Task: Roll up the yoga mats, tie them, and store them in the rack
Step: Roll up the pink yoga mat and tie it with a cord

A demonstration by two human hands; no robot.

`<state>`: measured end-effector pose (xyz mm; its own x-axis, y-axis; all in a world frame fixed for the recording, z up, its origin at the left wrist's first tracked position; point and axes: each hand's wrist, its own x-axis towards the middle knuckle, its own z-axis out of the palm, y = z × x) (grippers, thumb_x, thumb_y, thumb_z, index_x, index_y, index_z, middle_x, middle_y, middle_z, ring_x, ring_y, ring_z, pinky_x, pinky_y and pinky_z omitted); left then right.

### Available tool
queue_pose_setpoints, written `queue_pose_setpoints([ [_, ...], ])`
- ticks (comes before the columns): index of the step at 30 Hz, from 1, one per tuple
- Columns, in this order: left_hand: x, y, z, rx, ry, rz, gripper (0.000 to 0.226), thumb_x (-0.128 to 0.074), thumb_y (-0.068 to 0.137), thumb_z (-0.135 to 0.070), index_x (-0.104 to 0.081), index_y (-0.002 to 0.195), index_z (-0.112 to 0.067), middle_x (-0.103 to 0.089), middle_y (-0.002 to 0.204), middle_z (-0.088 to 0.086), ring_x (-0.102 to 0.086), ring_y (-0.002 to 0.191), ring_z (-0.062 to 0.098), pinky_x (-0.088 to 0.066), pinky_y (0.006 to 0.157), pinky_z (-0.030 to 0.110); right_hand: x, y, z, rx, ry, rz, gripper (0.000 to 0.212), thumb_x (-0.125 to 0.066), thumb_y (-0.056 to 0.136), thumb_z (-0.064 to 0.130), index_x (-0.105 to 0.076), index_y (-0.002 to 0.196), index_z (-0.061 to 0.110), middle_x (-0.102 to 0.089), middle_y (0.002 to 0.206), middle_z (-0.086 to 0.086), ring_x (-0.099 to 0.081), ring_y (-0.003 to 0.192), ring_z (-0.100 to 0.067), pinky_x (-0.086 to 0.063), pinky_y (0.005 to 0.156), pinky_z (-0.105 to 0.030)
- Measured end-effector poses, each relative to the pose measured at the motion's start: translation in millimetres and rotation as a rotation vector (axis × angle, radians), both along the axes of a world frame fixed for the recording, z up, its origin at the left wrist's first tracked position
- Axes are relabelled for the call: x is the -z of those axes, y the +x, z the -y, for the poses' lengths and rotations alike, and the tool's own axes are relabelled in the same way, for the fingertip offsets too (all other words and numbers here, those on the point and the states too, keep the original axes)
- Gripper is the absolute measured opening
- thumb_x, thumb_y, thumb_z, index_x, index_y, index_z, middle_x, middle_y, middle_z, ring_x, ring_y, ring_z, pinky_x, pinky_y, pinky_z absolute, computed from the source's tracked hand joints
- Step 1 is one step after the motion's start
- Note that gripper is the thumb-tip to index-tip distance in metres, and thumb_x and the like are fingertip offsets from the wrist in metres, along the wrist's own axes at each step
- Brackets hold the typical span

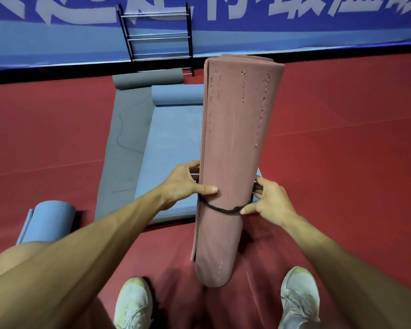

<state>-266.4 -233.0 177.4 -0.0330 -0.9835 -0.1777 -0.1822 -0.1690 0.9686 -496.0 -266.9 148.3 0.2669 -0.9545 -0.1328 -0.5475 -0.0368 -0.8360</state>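
Counted four yoga mats: one pink roll (235, 138), one blue roll (50, 222) near left, one blue mat (171, 148) and one grey mat (126, 129) part-unrolled farther off. One black cord (223, 210), one metal rack (157, 36) far back. Two hands: left hand (185, 184), right hand (268, 200).

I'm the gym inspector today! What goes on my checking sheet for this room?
Surface: red floor.
Job's things: pink mat rolled, standing on end; black cord looped round it; blue mat and grey mat partly rolled; blue roll lying at left; rack by the wall, no mats seen on it.
Clutter: nothing seen.
Hands: left hand grips the pink mat; right hand pinches the cord.
Cables: nothing seen.
Surroundings: blue banner behind the rack; shoes at the bottom.
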Motion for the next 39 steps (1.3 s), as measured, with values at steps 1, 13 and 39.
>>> queue_pose_setpoints([
  [1, -1.8, 3.8, -0.3, 0.004, 0.003, -0.011, 0.067, -0.086, 0.062, -0.002, -0.061, 0.122, -0.015, -0.069, 0.115, -0.001, -0.065, 0.107, 0.017, -0.053, 0.087, 0.027, -3.0, -1.4, -1.5, -0.006, 0.006, 0.048, 0.079, -0.091, 0.051, 0.000, -0.064, 0.122, 0.023, -0.070, 0.102, 0.007, -0.065, 0.107, -0.014, -0.048, 0.098, -0.028],
  [13, 19.1, 11.9, -14.2, 0.157, 0.084, 0.071, 0.112, -0.086, 0.052, 0.010, -0.033, 0.146, -0.020, -0.057, 0.129, -0.005, -0.057, 0.115, 0.008, -0.051, 0.084, 0.016, 27.3, 0.2, -16.2, -0.117, 0.038, 0.169, 0.139, -0.097, 0.042, 0.009, -0.013, 0.152, 0.027, -0.047, 0.138, 0.011, -0.046, 0.127, -0.006, -0.033, 0.092, 0.001],
  [39, -162.7, 51.8, -37.3, -0.294, -0.447, 0.125, 0.042, -0.037, 0.096, -0.052, -0.039, 0.125, -0.021, -0.049, 0.127, -0.003, -0.053, 0.106, 0.001, -0.045, 0.098, 0.024, -165.0, 128.5, -28.0, -0.160, -0.068, 0.709, 0.082, -0.083, 0.065, 0.044, -0.040, 0.132, 0.024, -0.059, 0.128, 0.012, -0.058, 0.116, -0.008, -0.049, 0.098, -0.034],
])
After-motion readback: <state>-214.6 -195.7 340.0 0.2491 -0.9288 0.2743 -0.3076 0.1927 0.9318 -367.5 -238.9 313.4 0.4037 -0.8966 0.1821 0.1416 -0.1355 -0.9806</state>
